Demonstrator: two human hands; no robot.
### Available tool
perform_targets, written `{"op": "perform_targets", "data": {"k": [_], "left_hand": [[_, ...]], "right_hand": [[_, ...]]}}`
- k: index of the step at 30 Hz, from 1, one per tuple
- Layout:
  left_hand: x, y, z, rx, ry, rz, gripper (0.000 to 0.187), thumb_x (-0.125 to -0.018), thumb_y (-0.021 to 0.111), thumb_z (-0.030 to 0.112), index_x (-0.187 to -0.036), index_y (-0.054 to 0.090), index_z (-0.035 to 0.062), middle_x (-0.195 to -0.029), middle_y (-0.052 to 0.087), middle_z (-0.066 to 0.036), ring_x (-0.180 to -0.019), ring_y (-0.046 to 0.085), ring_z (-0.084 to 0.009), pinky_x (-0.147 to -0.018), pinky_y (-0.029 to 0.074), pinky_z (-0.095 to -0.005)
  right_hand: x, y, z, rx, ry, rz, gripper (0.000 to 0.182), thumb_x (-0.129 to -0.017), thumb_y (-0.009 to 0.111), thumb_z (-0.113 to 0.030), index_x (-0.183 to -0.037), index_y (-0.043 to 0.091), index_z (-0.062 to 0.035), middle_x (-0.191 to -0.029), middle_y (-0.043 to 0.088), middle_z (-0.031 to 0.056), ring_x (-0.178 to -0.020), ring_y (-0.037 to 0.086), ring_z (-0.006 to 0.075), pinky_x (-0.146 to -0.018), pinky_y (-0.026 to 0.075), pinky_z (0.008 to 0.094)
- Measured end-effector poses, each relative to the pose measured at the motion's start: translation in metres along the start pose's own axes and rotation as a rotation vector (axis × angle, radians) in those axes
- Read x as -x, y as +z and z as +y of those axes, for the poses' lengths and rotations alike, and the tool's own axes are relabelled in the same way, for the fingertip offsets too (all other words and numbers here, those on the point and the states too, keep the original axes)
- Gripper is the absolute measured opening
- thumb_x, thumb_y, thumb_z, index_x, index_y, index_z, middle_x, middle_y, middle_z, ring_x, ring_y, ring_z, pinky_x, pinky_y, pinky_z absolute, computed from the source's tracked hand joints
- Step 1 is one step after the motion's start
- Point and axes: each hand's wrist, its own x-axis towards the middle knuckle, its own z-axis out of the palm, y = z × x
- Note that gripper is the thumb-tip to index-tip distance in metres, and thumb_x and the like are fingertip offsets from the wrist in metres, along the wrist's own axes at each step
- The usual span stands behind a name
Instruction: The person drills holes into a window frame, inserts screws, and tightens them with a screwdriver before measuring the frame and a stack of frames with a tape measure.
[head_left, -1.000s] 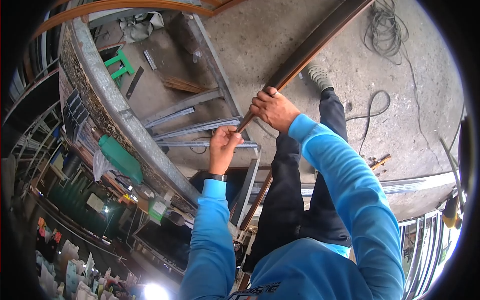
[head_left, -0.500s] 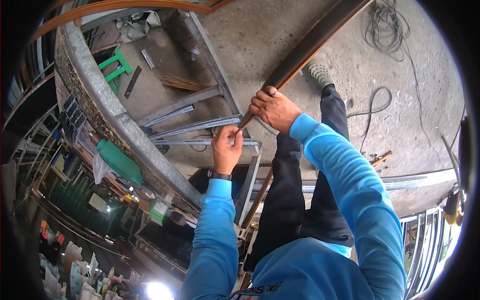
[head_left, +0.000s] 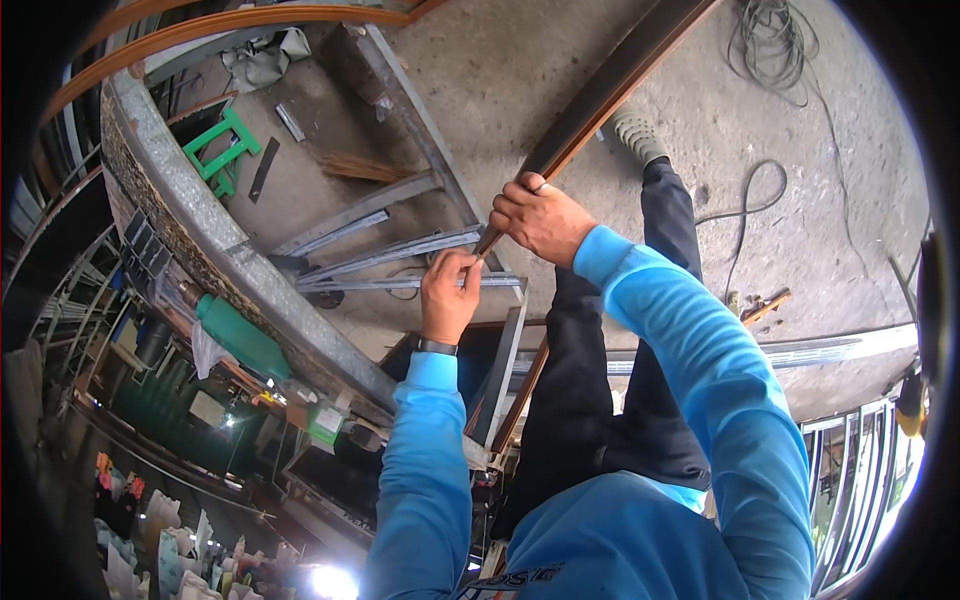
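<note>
A long brown strip (head_left: 600,105) with a dark face and a reddish-brown edge runs from the top right down to both hands. My right hand (head_left: 540,218) is wrapped round it near its lower end. At the very tip, my left hand (head_left: 450,292) pinches the end between thumb and fingers; a dark band circles that wrist. Grey metal bars (head_left: 400,252) lie on a frame below and to the left of the hands.
A metal beam (head_left: 225,240) curves down the left, with a green bottle (head_left: 240,335) beside it. A green stool (head_left: 222,150), thin brown strips (head_left: 365,166) and a coiled cable (head_left: 770,50) are on the floor. Another brown profile (head_left: 230,18) crosses the top left.
The view has shifted slightly. The strip and both hands appear a little further left, with the same hold on the strip.
</note>
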Motion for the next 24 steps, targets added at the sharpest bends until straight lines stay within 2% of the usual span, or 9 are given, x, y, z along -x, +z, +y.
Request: {"op": "perform_targets", "data": {"k": [9,12,15,20,23,24], "left_hand": [[-0.015,-0.010,0.011,-0.097,-0.046,-0.174,0.011,-0.089,0.077,0.000,-0.090,0.067,-0.0016,-0.087,0.069,-0.014,-0.074,0.071,-0.0332,-0.067,0.058,-0.0404],[-0.014,-0.009,0.012,-0.132,-0.025,-0.168,0.010,-0.089,0.078,0.000,-0.090,0.068,-0.0003,-0.086,0.069,-0.014,-0.073,0.069,-0.0346,-0.066,0.056,-0.0420],[-0.010,-0.007,0.014,-0.131,-0.029,-0.164,0.008,-0.089,0.076,0.001,-0.093,0.070,0.0029,-0.092,0.070,-0.016,-0.086,0.069,-0.0413,-0.075,0.056,-0.0479],[-0.001,-0.002,0.017,-0.200,0.045,-0.076,0.009,-0.091,0.076,0.002,-0.099,0.073,0.0035,-0.097,0.073,-0.014,-0.089,0.072,-0.0389,-0.076,0.059,-0.0449],[0.002,0.001,0.016,-0.177,0.062,-0.047,0.008,-0.092,0.076,0.003,-0.100,0.074,0.0027,-0.100,0.075,-0.014,-0.088,0.073,-0.0380,-0.076,0.060,-0.0438],[0.003,0.001,0.016,-0.165,0.065,-0.040,0.008,-0.092,0.076,0.004,-0.100,0.074,0.0023,-0.100,0.075,-0.014,-0.088,0.073,-0.0378,-0.075,0.060,-0.0436]], "right_hand": [[0.002,-0.003,0.001,0.019,-0.002,-0.035,0.025,-0.097,0.061,-0.026,-0.118,0.070,-0.0168,-0.108,0.064,-0.0045,-0.120,0.055,0.0154,-0.108,0.035,0.0358],[0.004,-0.001,0.000,0.001,0.003,-0.039,0.025,-0.097,0.061,-0.025,-0.118,0.070,-0.0164,-0.109,0.064,-0.0045,-0.120,0.055,0.0155,-0.108,0.035,0.0358],[0.005,0.001,0.000,-0.010,-0.002,-0.040,0.026,-0.096,0.061,-0.025,-0.118,0.070,-0.0159,-0.109,0.064,-0.0043,-0.120,0.055,0.0156,-0.108,0.035,0.0357],[0.007,0.000,0.001,-0.019,-0.007,-0.030,0.026,-0.096,0.061,-0.025,-0.118,0.070,-0.0151,-0.110,0.064,-0.0040,-0.120,0.055,0.0157,-0.107,0.036,0.0356],[0.010,0.002,0.002,0.005,-0.004,0.066,0.018,-0.094,0.058,-0.025,-0.107,0.069,-0.0175,-0.103,0.060,-0.0029,-0.114,0.057,0.0160,-0.102,0.037,0.0346],[0.012,0.002,0.001,-0.011,-0.003,0.043,0.020,-0.095,0.059,-0.025,-0.110,0.069,-0.0166,-0.105,0.062,-0.0031,-0.116,0.056,0.0161,-0.104,0.036,0.0350]]}}
